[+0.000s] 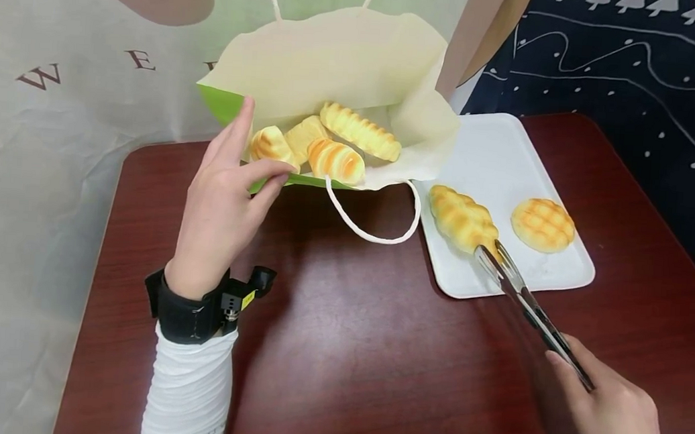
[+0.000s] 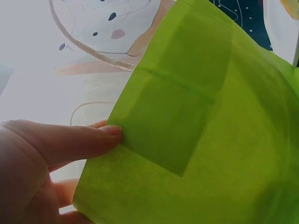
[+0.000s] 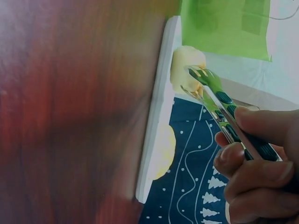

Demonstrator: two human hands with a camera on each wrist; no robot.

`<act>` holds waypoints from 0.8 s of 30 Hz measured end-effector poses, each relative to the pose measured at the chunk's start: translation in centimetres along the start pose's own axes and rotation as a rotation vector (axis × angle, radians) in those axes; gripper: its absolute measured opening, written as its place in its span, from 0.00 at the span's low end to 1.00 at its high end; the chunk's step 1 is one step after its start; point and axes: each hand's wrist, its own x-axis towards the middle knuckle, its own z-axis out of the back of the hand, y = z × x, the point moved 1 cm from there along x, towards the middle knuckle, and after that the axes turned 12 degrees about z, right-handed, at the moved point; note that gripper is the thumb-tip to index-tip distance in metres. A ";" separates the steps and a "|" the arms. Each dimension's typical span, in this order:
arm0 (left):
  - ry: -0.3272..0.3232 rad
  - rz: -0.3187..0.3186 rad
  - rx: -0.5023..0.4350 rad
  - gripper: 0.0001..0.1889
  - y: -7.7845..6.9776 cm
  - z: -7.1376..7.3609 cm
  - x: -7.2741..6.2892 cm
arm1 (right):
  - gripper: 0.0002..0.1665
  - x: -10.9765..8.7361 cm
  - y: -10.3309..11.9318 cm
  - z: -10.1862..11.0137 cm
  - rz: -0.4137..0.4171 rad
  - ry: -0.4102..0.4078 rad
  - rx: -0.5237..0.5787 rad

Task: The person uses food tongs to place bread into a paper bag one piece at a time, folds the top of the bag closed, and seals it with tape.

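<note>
My left hand pinches the front rim of a green paper bag between thumb and fingers; in the left wrist view the thumb lies on the bag's green outer side. Inside the opening lie a long ridged bread, a striped roll and two other breads, partly hidden. My right hand grips metal tongs. The tong tips straddle the near end of a braided bread over the white tray. A round cross-scored bun sits at the tray's right side.
The bag's white cord handle hangs forward over the brown table. Behind the bag stands a printed pale sheet. A dark cloth with white drawings is at the back right. A brown flap stands beside the bag.
</note>
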 end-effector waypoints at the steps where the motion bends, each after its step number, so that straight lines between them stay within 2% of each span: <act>1: 0.001 0.000 0.000 0.04 0.0 0.0 0.0 | 0.25 0.0 0.0 0.1 0.001 -0.013 -0.001; 4: 0.002 0.001 0.001 0.04 0.0 0.0 0.0 | 0.25 0.3 -0.2 0.2 0.000 -0.034 -0.004; 14: 0.009 0.008 0.024 0.05 -0.1 0.2 0.1 | 0.19 2.4 0.1 0.7 -0.030 -0.012 -0.042; 20: 0.013 0.014 0.028 0.05 0.0 0.2 0.0 | 0.20 3.9 0.4 1.1 0.025 -0.081 -0.028; 24: 0.014 0.011 0.021 0.05 -0.1 0.2 0.0 | 0.21 4.7 0.5 1.6 0.023 -0.134 -0.033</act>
